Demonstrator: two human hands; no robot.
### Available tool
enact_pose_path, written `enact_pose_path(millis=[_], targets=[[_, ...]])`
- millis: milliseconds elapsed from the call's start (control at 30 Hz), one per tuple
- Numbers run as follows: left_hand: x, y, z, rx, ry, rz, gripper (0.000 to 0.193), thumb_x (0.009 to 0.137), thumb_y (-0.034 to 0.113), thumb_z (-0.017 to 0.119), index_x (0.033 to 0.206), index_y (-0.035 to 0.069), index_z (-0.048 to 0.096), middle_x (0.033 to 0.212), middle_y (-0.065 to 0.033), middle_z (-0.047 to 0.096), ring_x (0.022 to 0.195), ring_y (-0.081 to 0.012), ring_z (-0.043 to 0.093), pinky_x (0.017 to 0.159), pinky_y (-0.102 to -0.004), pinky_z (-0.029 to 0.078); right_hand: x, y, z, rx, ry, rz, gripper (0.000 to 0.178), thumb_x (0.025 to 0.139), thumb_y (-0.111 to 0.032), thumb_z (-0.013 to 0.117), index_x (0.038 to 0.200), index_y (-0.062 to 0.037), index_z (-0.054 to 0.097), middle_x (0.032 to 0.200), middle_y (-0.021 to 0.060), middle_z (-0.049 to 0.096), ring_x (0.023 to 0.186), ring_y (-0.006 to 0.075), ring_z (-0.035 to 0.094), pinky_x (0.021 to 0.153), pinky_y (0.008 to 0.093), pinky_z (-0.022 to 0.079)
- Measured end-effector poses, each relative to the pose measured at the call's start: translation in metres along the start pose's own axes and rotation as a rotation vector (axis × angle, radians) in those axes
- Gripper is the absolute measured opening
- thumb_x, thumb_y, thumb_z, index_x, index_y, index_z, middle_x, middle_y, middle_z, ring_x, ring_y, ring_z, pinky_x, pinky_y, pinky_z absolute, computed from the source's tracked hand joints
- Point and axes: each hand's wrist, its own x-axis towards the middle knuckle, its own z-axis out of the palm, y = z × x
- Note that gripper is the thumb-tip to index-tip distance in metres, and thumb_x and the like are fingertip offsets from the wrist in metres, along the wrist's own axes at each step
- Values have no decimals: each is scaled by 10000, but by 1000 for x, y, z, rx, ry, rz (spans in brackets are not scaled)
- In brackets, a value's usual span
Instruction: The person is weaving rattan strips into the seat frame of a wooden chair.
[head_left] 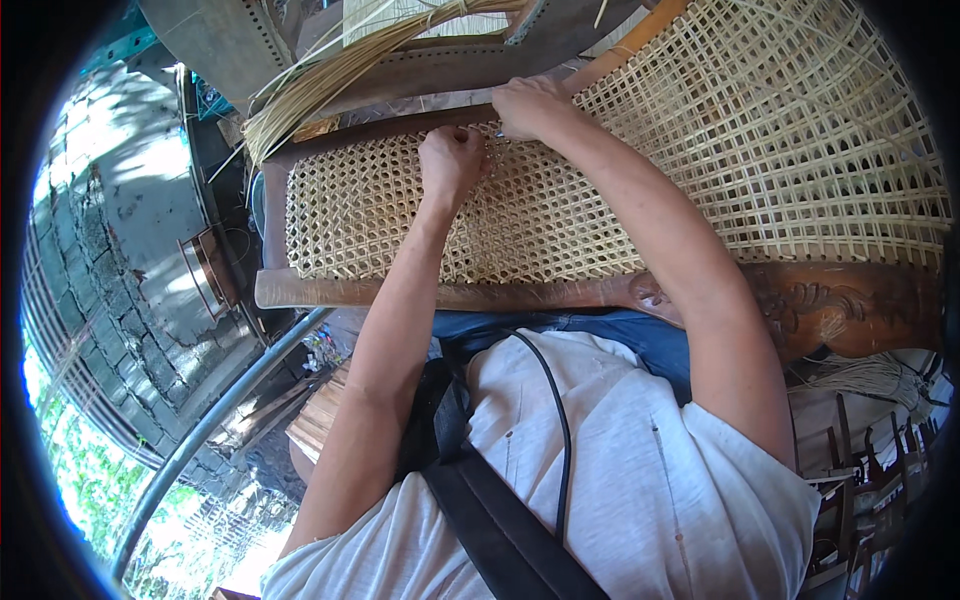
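Note:
A wooden chair frame (340, 292) with woven cane webbing (350, 210) stretched across it lies in front of me. My left hand (452, 160) rests on the webbing close to the frame's far rail, its fingers curled into a pinch. What lies between those fingertips is too small to tell. Just to the right, my right hand (532, 106) is closed over the far rail, with its fingertips hidden. A small pale bit shows beneath it, which I cannot make out. The cane pattern is tight on the left and widens over the curved back on the right.
A bundle of loose cane strands (330, 95) lies across another wooden frame (400, 72) with drilled holes, beyond my hands. Carved wood (830, 310) edges the near right side. A metal pipe (215, 425) runs along the left. Dark wooden pieces (870, 480) stand at the lower right.

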Motion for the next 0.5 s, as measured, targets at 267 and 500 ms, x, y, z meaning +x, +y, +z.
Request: enact_pose_path(millis=[267, 500], targets=[[0, 1, 6, 80, 30, -1, 264, 879, 217, 613, 828, -22, 713, 639, -156, 687, 656, -270, 718, 662, -377, 570, 4, -13, 9, -15, 9, -12, 271, 844, -168, 609, 1082, -118, 728, 1174, 86, 701, 1110, 238, 662, 920, 394, 519], [-2, 7, 9, 331, 61, 214, 267, 819, 246, 649, 880, 2, 735, 829, -252, 696, 817, -402, 696, 757, -471, 554, 5, -5, -18, 82, -165, 179, 366, 816, -245, 654, 1148, -102, 714, 1213, 97, 687, 1158, 247, 639, 950, 379, 507]])
